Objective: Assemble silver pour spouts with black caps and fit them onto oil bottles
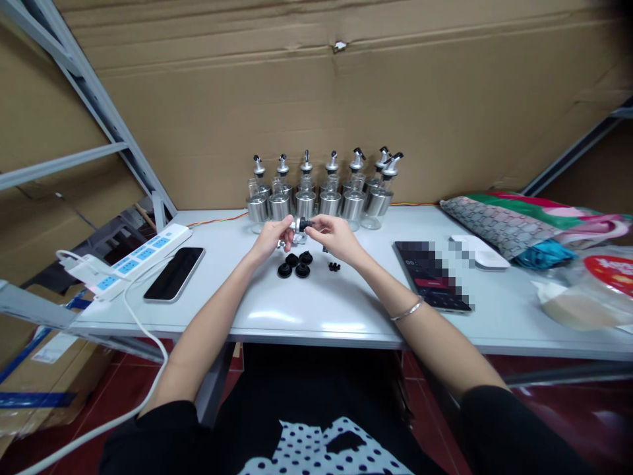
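Two hands, left hand (271,239) and right hand (334,237), fingers pinching a pourer spout (299,225), black stoppers (295,264) beneath, dispenser bottles (321,191) behind, phone (175,273) left.

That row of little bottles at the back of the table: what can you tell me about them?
The bottles stand upright in a close row on the white table, against the cardboard wall. About seven show. Each has a shiny steel-looking lower body, a clear glass shoulder and a silvery pourer on top with a dark spout; the two rightmost spouts tilt right. No hand touches them: the left hand and right hand work just in front.
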### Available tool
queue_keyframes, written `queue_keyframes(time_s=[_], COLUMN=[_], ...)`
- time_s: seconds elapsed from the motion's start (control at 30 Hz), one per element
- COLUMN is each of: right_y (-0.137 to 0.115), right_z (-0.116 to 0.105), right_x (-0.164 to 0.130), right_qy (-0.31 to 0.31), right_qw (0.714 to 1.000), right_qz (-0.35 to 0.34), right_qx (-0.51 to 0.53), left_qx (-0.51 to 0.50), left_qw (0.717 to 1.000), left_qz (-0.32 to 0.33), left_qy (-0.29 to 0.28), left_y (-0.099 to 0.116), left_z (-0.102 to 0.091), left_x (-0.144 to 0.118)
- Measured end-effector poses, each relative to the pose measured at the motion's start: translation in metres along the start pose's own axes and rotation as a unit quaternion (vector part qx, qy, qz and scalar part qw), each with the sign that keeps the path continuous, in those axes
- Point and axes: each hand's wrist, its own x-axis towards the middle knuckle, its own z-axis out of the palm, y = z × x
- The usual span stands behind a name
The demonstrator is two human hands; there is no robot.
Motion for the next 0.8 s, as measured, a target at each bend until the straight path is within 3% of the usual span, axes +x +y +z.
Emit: queue_keyframes(time_s=[0.17,0.37,0.6,0.8], right_y=[0.0001,0.0012,0.0009,-0.0014], right_z=[-0.0004,-0.0008,-0.0006,-0.0011], right_x=[-0.0014,0.0017,0.0028,0.0015], right_qy=[0.051,0.033,-0.023,-0.051], right_qw=[0.992,0.999,0.979,0.979], right_qz=[-0.096,0.015,0.116,0.083], right_qx=[-0.070,0.037,0.166,0.178], left_qx=[0.014,0.006,-0.014,0.001], left_qw=[1.000,1.000,1.000,1.000], left_qz=[-0.012,-0.018,0.000,-0.006], left_qy=[0.001,0.013,0.005,0.009], left_y=[0.0017,0.0055,0.0048,0.0045], left_z=[0.0011,0.0032,0.0051,0.0029], left_x=[-0.0013,-0.0026,-0.0020,-0.0018])
